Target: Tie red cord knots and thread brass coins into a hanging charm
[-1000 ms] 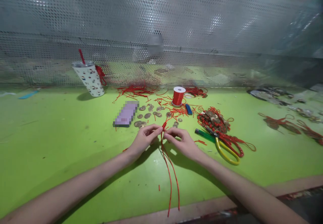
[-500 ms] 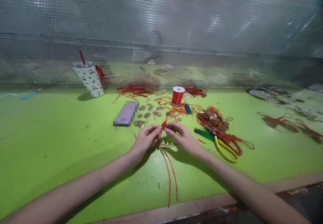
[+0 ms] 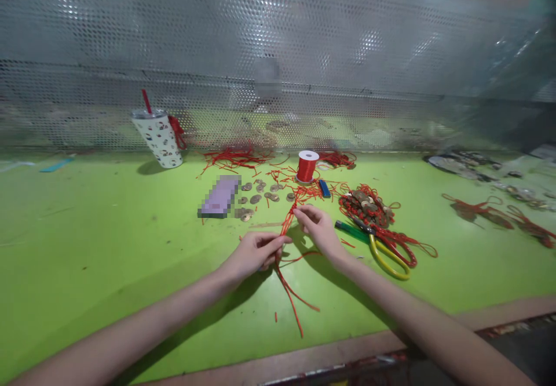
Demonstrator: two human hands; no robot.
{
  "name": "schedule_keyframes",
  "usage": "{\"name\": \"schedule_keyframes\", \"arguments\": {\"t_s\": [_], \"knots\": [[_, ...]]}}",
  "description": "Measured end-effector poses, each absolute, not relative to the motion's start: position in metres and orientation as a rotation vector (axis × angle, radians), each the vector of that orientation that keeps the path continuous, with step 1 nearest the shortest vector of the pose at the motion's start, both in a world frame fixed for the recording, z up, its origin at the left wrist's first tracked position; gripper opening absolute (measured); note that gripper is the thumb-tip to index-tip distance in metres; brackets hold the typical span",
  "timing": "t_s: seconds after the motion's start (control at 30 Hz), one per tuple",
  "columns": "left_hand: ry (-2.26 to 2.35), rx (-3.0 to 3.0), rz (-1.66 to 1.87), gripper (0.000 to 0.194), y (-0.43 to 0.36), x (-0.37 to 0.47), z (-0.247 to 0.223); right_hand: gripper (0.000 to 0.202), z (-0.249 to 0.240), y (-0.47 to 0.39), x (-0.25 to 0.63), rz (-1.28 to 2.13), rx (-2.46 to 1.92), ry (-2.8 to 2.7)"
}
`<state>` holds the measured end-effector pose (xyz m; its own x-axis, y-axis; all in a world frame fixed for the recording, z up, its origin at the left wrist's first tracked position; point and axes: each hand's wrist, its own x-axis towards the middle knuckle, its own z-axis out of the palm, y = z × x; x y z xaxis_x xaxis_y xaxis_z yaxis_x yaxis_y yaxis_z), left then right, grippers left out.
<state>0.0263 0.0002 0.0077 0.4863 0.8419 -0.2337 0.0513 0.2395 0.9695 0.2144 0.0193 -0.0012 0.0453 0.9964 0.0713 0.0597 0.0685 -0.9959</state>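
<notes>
Several strands of red cord [image 3: 286, 222] run between my two hands above the green table. My left hand [image 3: 264, 250] is closed on the lower part of the strands, thumb against fingers, and loose ends hang below it toward the table's front edge. Farther up, my right hand [image 3: 313, 224] pinches the cord at a small knotted part. Just beyond the hands lie loose round coins [image 3: 256, 199] and a spool of red cord [image 3: 306, 167]. What the curled fingers of my left hand cover is hidden.
Right of my hands are scissors [image 3: 391, 261] with red and yellow handles, a green tool [image 3: 351, 231] and a pile of corded coins [image 3: 367, 205]. A blue lighter [image 3: 324, 188], purple phone [image 3: 221, 196] and cup [image 3: 158, 139] stand or lie farther back, before a perforated metal screen [image 3: 217, 108].
My hands have moved apart: the left came down toward me, the right went slightly up and right. The strands between them now show, and the hanging ends have shifted. The view has shifted slightly.
</notes>
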Motion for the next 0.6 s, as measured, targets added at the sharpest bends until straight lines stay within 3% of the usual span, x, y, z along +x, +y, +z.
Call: {"name": "schedule_keyframes", "arguments": {"t_s": [0.4,0.6], "knots": [[1.001,1.352,0.444,0.037,-0.060,-0.003,0.009,0.051,-0.010,0.030,0.223,1.039,-1.313,-1.164],[0.902,2.334,0.580,0.031,-0.088,-0.012,0.001,0.050,-0.011,0.032,0.225,1.005,-1.364,-1.247]]}}
